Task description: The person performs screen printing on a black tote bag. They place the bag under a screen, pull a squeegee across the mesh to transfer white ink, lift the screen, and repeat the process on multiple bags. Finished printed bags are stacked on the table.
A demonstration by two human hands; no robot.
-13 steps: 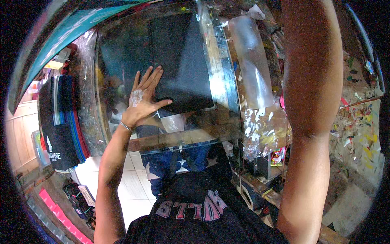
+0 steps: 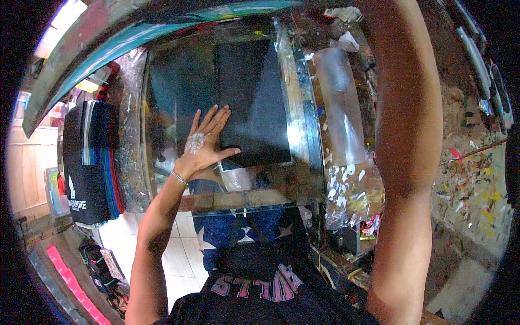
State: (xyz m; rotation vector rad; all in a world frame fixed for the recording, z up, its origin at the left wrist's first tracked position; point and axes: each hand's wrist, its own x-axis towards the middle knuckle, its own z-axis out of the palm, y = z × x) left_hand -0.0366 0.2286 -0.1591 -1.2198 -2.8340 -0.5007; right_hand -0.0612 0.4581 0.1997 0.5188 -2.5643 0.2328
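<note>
L hand (image 2: 207, 142) palm-down, fingers apart, at edge of blk cloth (image 2: 253, 97) on glass tabletop (image 2: 170, 76), ctr of frame; R hand beyond top edge (grip: can't tell)

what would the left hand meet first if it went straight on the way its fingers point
Probably the black rectangular sheet, whose left side the left hand overlaps in view; whether they touch is unclear.

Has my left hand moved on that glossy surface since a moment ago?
No, not noticeably: your left hand keeps its place along the left edge of the black rectangular panel; both shift alike as the view changes.
</note>
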